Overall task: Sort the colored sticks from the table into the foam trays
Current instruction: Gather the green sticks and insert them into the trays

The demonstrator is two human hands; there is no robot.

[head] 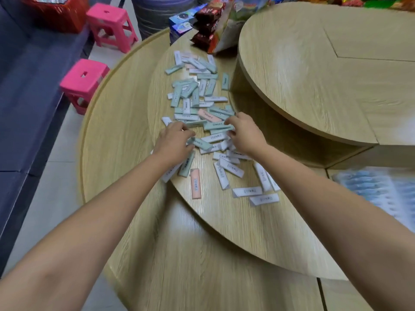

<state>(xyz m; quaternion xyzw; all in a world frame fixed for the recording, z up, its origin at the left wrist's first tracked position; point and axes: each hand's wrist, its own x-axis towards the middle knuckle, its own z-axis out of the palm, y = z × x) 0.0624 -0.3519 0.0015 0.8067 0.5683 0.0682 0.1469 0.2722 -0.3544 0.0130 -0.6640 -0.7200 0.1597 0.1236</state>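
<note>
Where sticks (214, 138) lie, left hand (174, 142) and right hand (243, 133) pinch some.

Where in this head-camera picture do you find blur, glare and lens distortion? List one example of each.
Head view: motion blur smears the foam tray at the right edge and the labels on the sticks; soft glare patches whiten the table; the wide lens swells both forearms toward the bottom corners.

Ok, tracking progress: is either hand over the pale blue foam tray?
No: left hand and right hand both lie among the pastel sticks on the wooden table, clear of the pale blue foam tray.
</note>
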